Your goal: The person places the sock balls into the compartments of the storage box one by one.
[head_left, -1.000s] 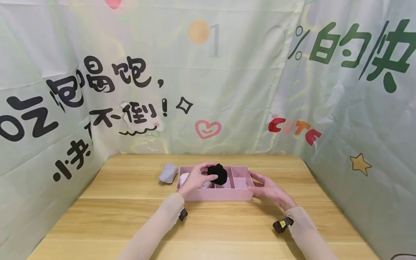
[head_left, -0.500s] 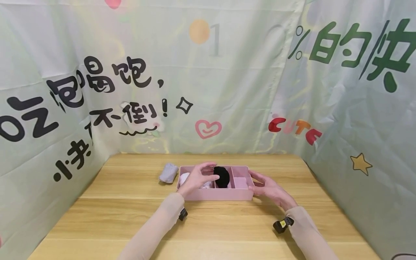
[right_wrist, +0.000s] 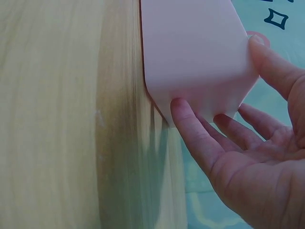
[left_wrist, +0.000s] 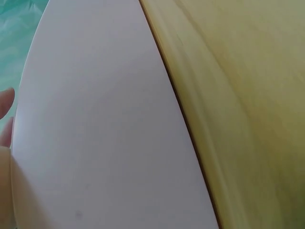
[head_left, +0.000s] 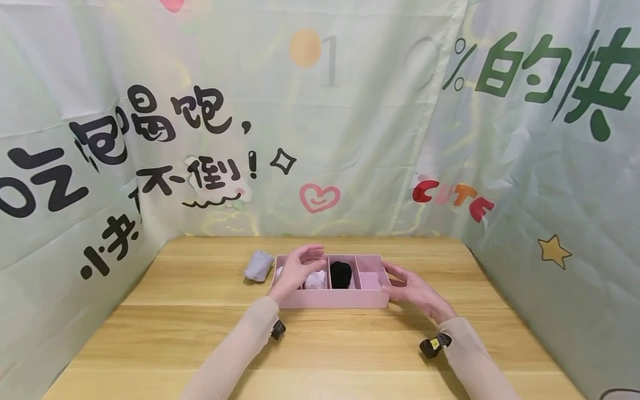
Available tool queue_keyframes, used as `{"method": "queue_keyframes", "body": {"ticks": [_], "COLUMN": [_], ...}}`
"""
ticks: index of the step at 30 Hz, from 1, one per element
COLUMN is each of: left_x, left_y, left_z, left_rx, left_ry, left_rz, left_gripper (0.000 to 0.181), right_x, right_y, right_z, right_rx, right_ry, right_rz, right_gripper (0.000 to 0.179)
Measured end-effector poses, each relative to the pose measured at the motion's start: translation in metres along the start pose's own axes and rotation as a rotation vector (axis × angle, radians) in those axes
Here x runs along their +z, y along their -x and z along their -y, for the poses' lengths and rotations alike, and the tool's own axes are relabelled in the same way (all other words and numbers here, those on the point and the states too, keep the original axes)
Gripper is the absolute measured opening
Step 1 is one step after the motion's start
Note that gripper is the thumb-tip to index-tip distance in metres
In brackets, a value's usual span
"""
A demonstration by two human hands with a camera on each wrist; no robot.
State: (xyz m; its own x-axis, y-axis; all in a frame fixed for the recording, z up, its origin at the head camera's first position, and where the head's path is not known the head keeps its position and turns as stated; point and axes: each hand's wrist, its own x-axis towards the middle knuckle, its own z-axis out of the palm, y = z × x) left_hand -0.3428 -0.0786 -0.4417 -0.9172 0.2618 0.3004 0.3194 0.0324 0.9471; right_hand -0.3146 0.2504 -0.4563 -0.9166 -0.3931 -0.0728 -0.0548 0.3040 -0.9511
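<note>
A long pink divided box (head_left: 332, 299) stands on the table. Over its left part hovers my left hand (head_left: 294, 273), fingers spread and holding nothing, partly hiding what lies there. A balled-up black sock (head_left: 341, 275) sits in the compartment right of the middle divider, just beyond those fingertips. Beside it, a pale bundle (head_left: 315, 279) fills the compartment to its left, and some white fabric (head_left: 279, 271) shows at the far left end. My right hand (head_left: 417, 291) holds the box's right end, thumb at the near corner; the right wrist view shows fingertips (right_wrist: 180, 104) against the end wall.
A grey rolled bundle (head_left: 259, 265) lies on the wooden table (head_left: 330, 355), just left of the box. Printed cloth (head_left: 370, 139) hangs round the back and both sides of the table.
My left hand has let go of the black sock, which now rests in the compartment, and has drawn back up and left. The right hand and the box have stayed in place.
</note>
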Motion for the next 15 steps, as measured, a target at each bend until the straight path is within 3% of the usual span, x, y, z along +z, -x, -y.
{"method": "queue_keyframes", "body": {"ticks": [11,15], "left_x": [-0.016,-0.023], "left_y": [0.005,0.007], "left_z": [-0.003,-0.002], "left_rx": [0.037,0.011], "left_ry": [-0.025,-0.021], "left_rz": [-0.074,-0.100], "left_gripper": [0.034,0.032], "right_x": [-0.001,-0.001], "right_y": [0.000,0.000], "right_z": [0.001,0.002], "right_rx": [-0.001,0.015], "right_ry": [-0.002,0.005], "right_rz": [0.004,-0.011], "right_gripper": [0.081,0.081]}}
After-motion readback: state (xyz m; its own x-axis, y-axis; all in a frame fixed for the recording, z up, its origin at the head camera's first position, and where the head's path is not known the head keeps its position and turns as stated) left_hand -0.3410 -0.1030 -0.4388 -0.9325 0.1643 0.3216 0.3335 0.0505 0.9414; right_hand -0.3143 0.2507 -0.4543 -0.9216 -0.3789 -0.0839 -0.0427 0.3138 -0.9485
